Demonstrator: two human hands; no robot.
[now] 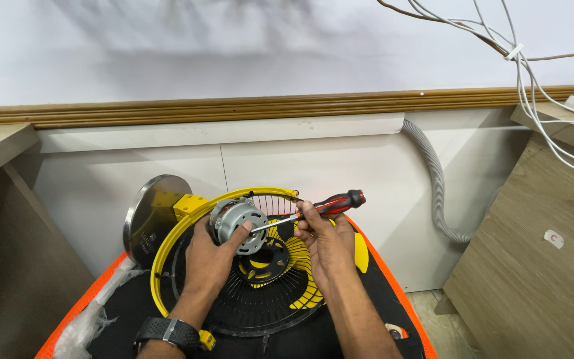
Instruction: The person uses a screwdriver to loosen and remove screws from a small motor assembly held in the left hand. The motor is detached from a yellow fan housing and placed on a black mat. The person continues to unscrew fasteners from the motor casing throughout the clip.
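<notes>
Gripping the silver fan motor (pixel 238 223) with closed fingers, the left hand (pixel 210 256) steadied it above the yellow-rimmed fan guard (pixel 187 226) lying on the black worktop (pixel 373 312). The right hand (pixel 323 242) clasped a red-and-black screwdriver (pixel 320 207), its tip touching the motor's face.
</notes>
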